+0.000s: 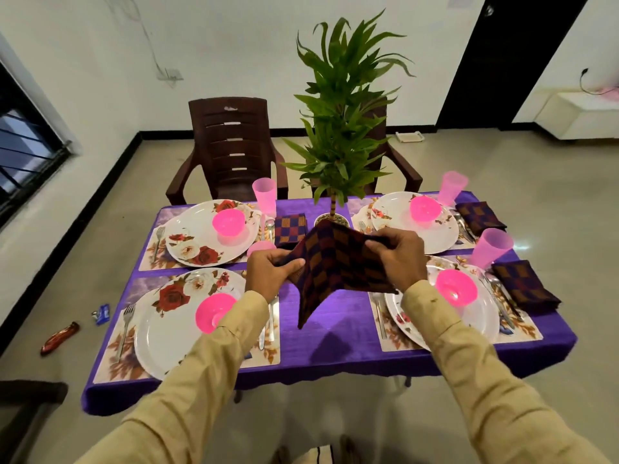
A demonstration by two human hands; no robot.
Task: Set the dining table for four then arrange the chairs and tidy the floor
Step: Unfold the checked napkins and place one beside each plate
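Note:
A checked purple-and-orange napkin (338,262) hangs half folded above the middle of the purple-clothed table (335,336). My left hand (271,271) grips its left edge and my right hand (398,259) grips its right edge. Folded napkins lie beside the far left setting (289,227), the far right setting (480,217) and the near right setting (526,286). Each of the four settings has a floral plate, such as the near left plate (160,329), with a pink bowl (216,311), cutlery and a placemat. Pink cups stand at far left (264,195), far right (452,189) and near right (490,247).
A potted plant (341,128) stands mid-table behind the napkin. A brown chair (227,145) sits at the far left side; a second one is partly hidden behind the plant. On the floor at left lie a blue wrapper (102,313) and a red wrapper (60,336). A dark chair edge (26,406) shows at bottom left.

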